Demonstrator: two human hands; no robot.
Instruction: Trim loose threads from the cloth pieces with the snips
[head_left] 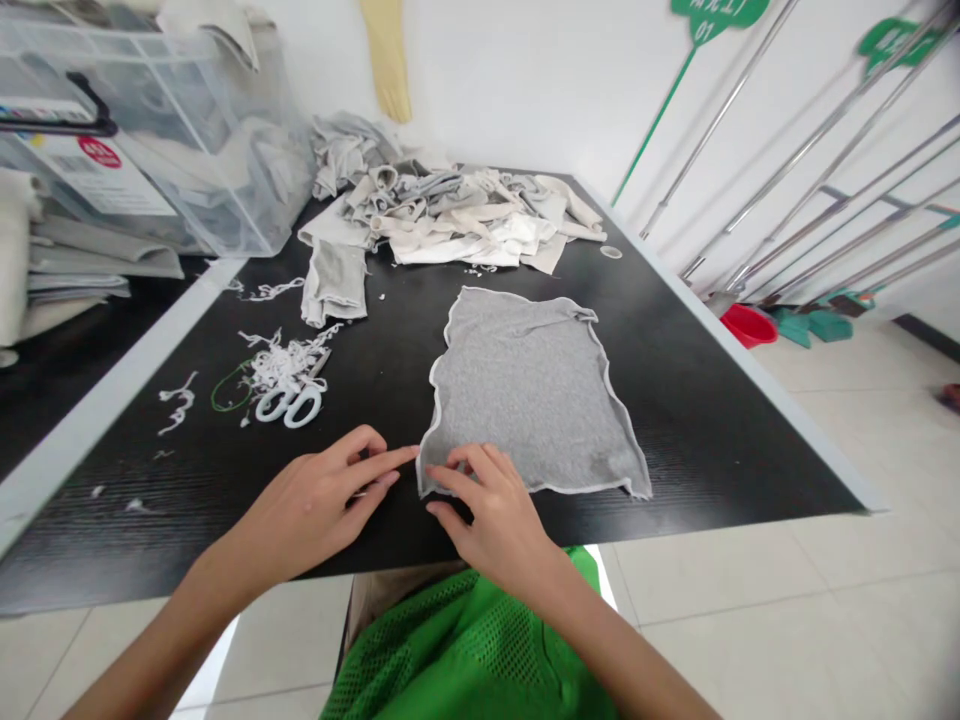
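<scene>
A grey cloth [529,400] with pale stitched edges lies spread on the black table, its upper right corner creased. My left hand [322,500] is beside the cloth's lower left corner, index finger stretched to its edge, with nothing held. Over that same corner rests my right hand [487,505], fingers apart and bent, the fingertips on the fabric. Left of the cloth, scissors [289,405] with light blue handles lie partly under a heap of white thread scraps [289,365].
At the back of the table [720,420] is a pile of grey and cream cloths [465,215]; a folded grey cloth [335,283] lies before it. A clear plastic bin [225,150] stands back left. Long-handled tools [795,190] lean on the right wall near a red dustpan [748,325].
</scene>
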